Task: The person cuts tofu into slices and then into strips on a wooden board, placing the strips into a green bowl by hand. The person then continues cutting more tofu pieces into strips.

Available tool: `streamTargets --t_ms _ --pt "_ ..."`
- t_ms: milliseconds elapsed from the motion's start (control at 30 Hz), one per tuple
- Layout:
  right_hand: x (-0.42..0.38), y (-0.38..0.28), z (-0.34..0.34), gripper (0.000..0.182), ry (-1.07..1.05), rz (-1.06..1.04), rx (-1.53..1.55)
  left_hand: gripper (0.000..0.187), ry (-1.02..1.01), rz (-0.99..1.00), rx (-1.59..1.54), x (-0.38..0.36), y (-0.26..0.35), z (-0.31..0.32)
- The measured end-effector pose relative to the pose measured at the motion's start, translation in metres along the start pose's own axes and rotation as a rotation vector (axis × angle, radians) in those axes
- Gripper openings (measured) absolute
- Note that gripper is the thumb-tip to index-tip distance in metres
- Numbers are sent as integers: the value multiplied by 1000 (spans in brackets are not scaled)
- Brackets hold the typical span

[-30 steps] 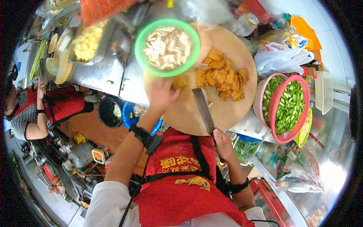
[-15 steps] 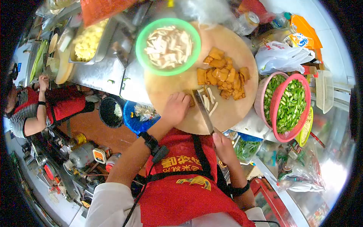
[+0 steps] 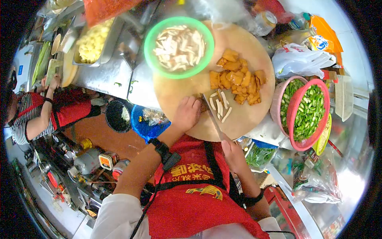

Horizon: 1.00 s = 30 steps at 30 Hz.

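Observation:
On the round cutting board [image 3: 175,89], my left hand [image 3: 187,114] presses curled fingers on a piece of brown-skinned tofu [image 3: 203,105], mostly hidden by the fingers and blade. My right hand [image 3: 232,154] grips the handle of a knife [image 3: 214,121]; its blade stands on edge against the tofu piece. Several pale strips of cut tofu [image 3: 220,104] lie just right of the blade. Farther back is a pile of brown tofu slabs [image 3: 238,79]. A green-rimmed basin [image 3: 149,59] of pale strips sits at the board's back left.
Pink baskets [image 3: 291,119] of sliced green peppers stand at the right, near a white plastic bag [image 3: 298,59]. A metal tray [image 3: 106,49] holds yellow chunks at the back left. Below are a blue-lined bin [image 3: 137,123] and a black bucket [image 3: 115,119]. A co-worker [image 3: 34,115] stands at the left.
The knife blade has shifted slightly left toward my fingers, and the cut strips lie a little more spread out. The co-worker's hands have moved at the far left.

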State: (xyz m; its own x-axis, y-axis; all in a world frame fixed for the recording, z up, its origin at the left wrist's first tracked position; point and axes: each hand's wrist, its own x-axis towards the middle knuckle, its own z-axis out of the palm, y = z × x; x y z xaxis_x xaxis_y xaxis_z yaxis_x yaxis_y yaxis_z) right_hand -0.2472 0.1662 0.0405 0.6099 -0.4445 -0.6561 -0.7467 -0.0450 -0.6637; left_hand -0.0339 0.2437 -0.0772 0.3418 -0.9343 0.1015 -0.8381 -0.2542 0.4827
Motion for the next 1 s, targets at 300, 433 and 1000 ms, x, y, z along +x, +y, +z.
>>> streamTargets --t_ms 300,433,1000 --pt "14 -9 4 49 42 -105 -18 26 42 26 -41 -4 -5 5" --pt "-13 0 3 44 90 -160 -120 26 144 43 -119 -5 -5 9" --pt "20 -14 13 47 17 -43 2 19 97 121 -170 -9 -12 -5"
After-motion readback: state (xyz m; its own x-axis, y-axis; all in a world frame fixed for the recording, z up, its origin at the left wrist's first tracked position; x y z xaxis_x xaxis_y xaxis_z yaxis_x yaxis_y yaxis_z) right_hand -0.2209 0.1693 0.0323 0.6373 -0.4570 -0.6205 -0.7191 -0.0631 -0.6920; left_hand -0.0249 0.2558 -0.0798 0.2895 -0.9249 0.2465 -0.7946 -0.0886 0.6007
